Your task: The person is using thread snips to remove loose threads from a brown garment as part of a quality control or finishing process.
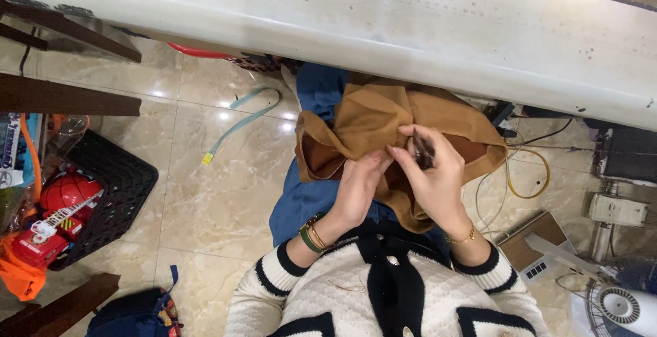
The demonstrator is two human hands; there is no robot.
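Working a seam in brown fabric on our lap

Head view, centre frame: our left hand pinches the brown fabric below the white counter; our right hand grips small dark snips. Keep the cloth taut, cuts short.

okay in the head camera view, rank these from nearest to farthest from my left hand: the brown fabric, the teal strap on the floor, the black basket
1. Brown fabric: touching the left hand, on the lap.
2. Teal strap: on the floor tiles, up and to the left.
3. Black basket: far left, holding toys.
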